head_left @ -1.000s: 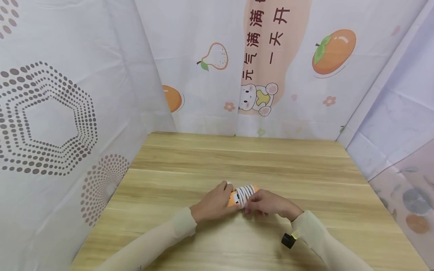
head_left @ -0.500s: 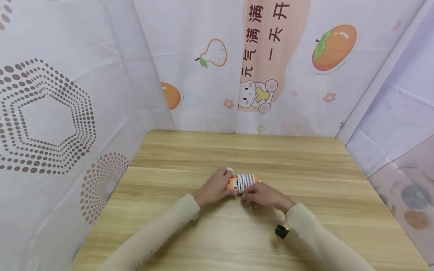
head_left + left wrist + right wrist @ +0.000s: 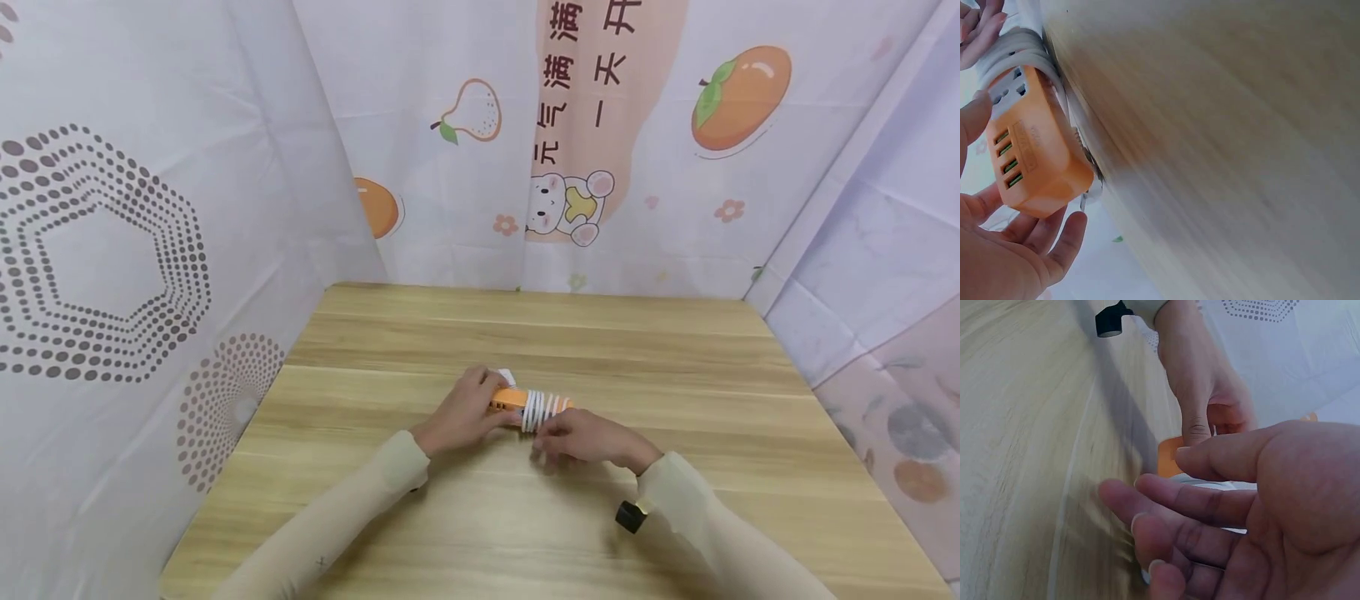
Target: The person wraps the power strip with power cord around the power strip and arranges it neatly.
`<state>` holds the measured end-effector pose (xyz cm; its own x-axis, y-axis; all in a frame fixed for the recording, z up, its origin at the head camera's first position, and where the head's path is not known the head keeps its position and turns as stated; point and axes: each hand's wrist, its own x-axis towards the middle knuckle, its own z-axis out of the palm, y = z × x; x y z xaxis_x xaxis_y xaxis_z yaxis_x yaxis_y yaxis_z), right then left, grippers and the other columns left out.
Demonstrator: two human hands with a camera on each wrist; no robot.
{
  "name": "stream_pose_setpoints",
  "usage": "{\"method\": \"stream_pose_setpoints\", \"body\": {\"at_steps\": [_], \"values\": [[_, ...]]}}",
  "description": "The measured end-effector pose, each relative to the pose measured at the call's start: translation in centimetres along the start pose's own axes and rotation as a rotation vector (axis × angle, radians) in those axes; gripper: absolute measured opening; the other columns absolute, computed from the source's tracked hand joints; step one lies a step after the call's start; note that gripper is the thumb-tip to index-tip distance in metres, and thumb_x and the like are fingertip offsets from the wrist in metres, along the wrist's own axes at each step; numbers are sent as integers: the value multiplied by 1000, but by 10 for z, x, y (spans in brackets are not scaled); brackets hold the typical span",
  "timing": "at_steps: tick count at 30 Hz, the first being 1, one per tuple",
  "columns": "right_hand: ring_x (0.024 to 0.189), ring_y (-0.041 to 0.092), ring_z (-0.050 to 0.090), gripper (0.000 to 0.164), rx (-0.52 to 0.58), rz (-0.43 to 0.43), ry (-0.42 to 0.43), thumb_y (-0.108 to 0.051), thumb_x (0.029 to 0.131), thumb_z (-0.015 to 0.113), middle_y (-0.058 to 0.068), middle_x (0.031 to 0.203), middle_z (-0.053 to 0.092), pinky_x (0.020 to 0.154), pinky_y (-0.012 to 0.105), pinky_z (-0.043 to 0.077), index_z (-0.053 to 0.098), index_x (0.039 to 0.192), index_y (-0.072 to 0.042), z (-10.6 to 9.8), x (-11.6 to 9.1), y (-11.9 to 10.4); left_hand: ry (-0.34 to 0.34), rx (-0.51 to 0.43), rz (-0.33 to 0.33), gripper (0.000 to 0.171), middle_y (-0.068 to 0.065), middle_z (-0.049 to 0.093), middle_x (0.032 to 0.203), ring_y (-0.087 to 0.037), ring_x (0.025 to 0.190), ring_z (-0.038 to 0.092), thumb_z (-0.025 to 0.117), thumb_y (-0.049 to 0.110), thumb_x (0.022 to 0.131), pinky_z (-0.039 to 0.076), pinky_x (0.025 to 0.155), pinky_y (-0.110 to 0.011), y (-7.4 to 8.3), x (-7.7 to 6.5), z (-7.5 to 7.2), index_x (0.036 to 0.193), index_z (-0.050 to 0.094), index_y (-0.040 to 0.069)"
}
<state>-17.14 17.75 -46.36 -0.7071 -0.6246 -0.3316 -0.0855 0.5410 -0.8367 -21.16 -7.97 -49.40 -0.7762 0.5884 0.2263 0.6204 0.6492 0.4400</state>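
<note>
An orange power strip (image 3: 510, 398) lies on the wooden table, with white cord (image 3: 536, 410) wound several times around its right part. My left hand (image 3: 461, 412) grips its left end between thumb and fingers. In the left wrist view, the power strip (image 3: 1041, 144) shows a row of USB ports and a pale socket face beside the coils. My right hand (image 3: 588, 437) is at the near side of the coils. Its fingers (image 3: 1191, 531) are loosely bent, with thumb and fingertips apart in the right wrist view. Whether they touch the cord is hard to tell.
A white plug-like piece (image 3: 507, 377) sits behind the strip's left end. The wooden table (image 3: 675, 358) extends around both hands. Printed white curtains (image 3: 450, 208) hang along its back and sides. A black wrist camera (image 3: 631, 517) juts from the right sleeve.
The strip has turned in my left hand, bringing its USB ports into sight in the head view. Both hands sit higher in that view as the camera tilts. My right fingers have loosened slightly.
</note>
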Motion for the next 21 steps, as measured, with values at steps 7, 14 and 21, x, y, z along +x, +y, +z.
{"method": "stream_pose_setpoints", "body": {"at_steps": [7,14,21], "values": [[58,15,47,24,60,-20,-9,-23,106,57,16,87,73,49,24,35,74,107,-5,-4,-5,1,30,-1,10,52,-8,52,114,-19,96,47,69,48,97,45,81,-33,-5,-4,0,126,60,6],[59,17,48,27,98,-58,34,-22,108,56,19,83,70,52,29,40,73,105,-2,-10,-8,-1,32,-4,5,54,-10,54,118,-20,101,50,65,50,99,47,84,-34,-11,-3,-3,127,61,4],[66,26,53,30,143,-90,224,-31,108,56,20,90,66,57,32,46,73,111,-7,-23,-11,-4,11,19,-48,62,-10,53,124,-22,107,50,55,58,102,48,90,-38,-18,0,-11,134,58,5]]}}
